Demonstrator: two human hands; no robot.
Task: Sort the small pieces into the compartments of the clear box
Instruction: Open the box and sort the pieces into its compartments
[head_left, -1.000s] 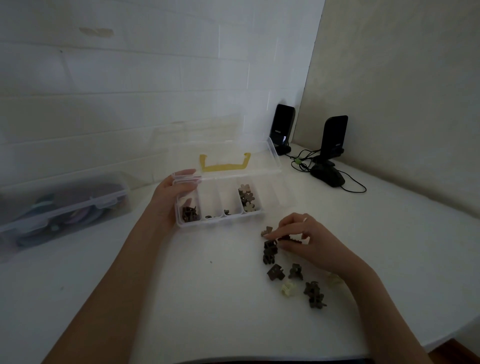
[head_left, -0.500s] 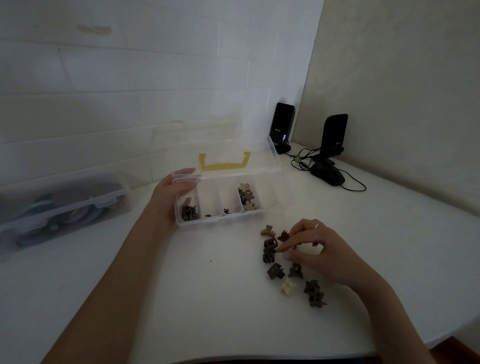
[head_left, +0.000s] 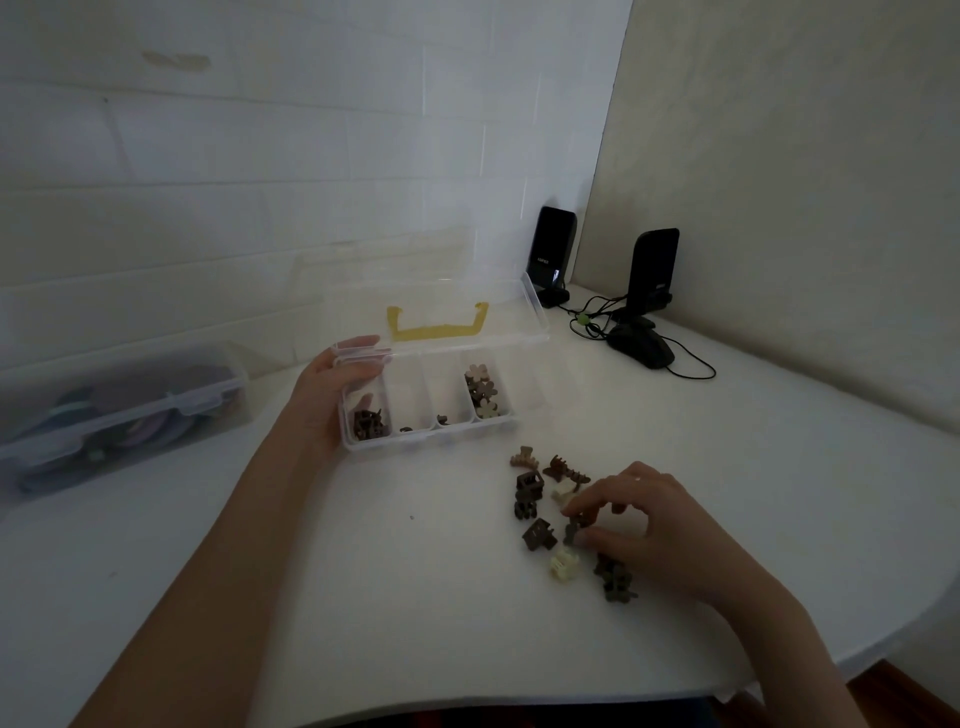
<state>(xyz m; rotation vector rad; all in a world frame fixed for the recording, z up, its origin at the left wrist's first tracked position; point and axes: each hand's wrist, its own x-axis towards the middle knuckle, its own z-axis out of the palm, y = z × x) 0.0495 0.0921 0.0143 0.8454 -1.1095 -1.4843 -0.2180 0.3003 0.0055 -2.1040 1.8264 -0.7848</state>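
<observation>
since these are small hair clips (head_left: 540, 535), they should be light, stiff plastic, a little slick and springy, so each is best pinched across its body, not by the teeth. they lie loose on the counter (head_left: 363, 597) just right of the box (head_left: 431, 434), whose far-left and fourth compartments already hold some, with only specks in the two between. the right hand (head_left: 649, 530) hovers low over the pile, its grip closed thumb to fingertips on a dark clip (head_left: 574, 527). the left hand (head_left: 327, 389) holds the box's left end, its grip curled round the corner. dim light blurs clip shapes, the right palm hides part of the pile, and i cannot tell whether the box has a fifth compartment at its right end.
</observation>
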